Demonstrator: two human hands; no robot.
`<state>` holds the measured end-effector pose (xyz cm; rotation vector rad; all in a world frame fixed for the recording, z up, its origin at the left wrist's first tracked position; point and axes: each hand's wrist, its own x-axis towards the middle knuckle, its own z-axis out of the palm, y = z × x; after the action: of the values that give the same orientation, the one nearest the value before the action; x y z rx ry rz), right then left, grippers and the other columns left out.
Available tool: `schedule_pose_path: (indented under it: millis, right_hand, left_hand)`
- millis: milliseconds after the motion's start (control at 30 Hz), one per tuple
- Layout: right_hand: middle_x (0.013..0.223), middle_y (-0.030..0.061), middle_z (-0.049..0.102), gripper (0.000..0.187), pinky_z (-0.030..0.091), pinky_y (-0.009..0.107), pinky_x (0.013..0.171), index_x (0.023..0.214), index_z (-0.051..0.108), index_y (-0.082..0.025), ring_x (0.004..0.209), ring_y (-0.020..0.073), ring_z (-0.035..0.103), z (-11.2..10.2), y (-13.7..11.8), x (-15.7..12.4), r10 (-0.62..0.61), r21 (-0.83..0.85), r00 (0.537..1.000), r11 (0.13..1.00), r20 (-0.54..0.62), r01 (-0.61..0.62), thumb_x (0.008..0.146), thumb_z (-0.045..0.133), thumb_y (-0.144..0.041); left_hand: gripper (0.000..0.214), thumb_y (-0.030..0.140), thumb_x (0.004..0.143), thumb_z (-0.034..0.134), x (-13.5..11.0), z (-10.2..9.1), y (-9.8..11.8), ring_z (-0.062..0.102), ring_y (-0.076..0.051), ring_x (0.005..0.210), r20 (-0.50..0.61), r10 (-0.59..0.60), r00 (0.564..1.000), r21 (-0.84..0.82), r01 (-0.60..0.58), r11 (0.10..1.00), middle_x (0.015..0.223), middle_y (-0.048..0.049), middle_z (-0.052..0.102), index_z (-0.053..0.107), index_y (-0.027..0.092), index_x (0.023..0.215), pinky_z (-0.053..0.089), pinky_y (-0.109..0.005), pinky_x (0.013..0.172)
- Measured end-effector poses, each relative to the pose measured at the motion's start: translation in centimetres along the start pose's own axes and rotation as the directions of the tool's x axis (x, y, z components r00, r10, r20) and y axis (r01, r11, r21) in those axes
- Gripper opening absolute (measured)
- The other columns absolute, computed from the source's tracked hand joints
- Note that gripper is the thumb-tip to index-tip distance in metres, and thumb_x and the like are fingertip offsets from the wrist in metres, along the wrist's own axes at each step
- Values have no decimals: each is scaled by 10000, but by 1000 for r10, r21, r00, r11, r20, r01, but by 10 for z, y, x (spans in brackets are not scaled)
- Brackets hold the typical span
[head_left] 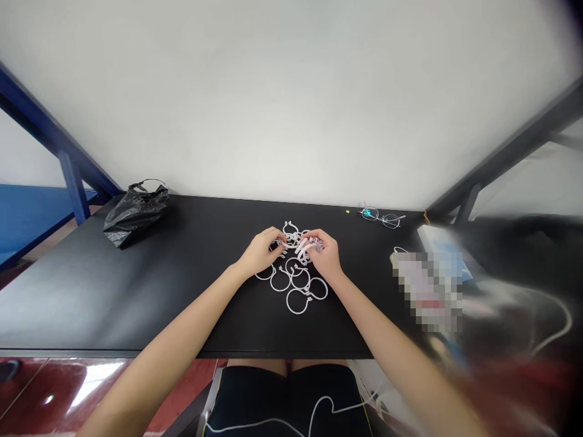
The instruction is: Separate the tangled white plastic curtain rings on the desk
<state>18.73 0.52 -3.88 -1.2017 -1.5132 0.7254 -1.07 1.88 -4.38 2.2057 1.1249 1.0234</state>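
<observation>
Several white plastic rings with small clasp ends [297, 312] lie in a loose pile on the black desk [218, 328], in the middle of the head view. At the pile's left side, my left hand [260, 252] is closed, with thumb and fingers on a white ring [279, 244]. My right hand [327, 256] is closed around a small bunch of white rings [303, 250] at the right side. Both hands are close together at the far part of the pile. Nearer to me, other rings lie flat and overlap. The fingers partly hide the rings they hold.
A black plastic bag [136, 212] sits at the back left. Thin-framed glasses [381, 219] lie at the back right. Farther right are a white and blue box [435, 240] and a pixelated object [423, 288]. A white cable [255, 423] crosses my lap. A pale wall [291, 109] stands behind the desk.
</observation>
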Motion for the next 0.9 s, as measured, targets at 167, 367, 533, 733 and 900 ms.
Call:
schedule_pose_path:
  millis: [167,367,533,733,900]
  right_hand:
    - [804,43,700,117,516,304,671,801,630,-196,727,191,655,0,7,2,18,85,1000,996,-20,-16,789,592,-307]
    - [807,57,703,169,506,309,671,837,638,-194,726,194,655,1,10,3,40,110,999,993,-23,-37,811,610,-358]
    - [861,54,710,124,503,321,709,856,654,-198,759,197,648,0,4,1,17,71,999,997,50,-20,752,619,-255]
    - [918,59,712,181,500,341,784,895,665,-194,848,213,654,-1,5,1,-17,38,997,999,75,14,721,615,-209]
    - [956,62,705,238,500,360,825,949,665,-196,881,221,652,-5,0,1,-50,-61,991,996,126,58,721,682,-261]
  left_hand:
    - [134,258,901,486,0,0,0,636,-173,825,-30,-121,992,-58,119,991,904,-32,685,600,199,937,499,-303,781]
    - [225,366,936,457,3,2,-2,663,-168,820,-37,-264,964,-286,243,927,914,-40,703,600,193,922,507,-291,766]
    - [220,369,913,489,4,4,-7,670,-175,861,-43,-301,953,-382,263,886,950,-51,709,605,187,956,513,-297,785]
    - [185,317,863,529,5,2,-5,667,-182,873,-35,-309,950,-366,276,889,976,-54,709,622,184,952,516,-314,803]
    - [229,399,827,603,7,0,-2,649,-181,831,-21,-376,927,-467,323,823,910,-52,710,640,175,858,498,-304,775]
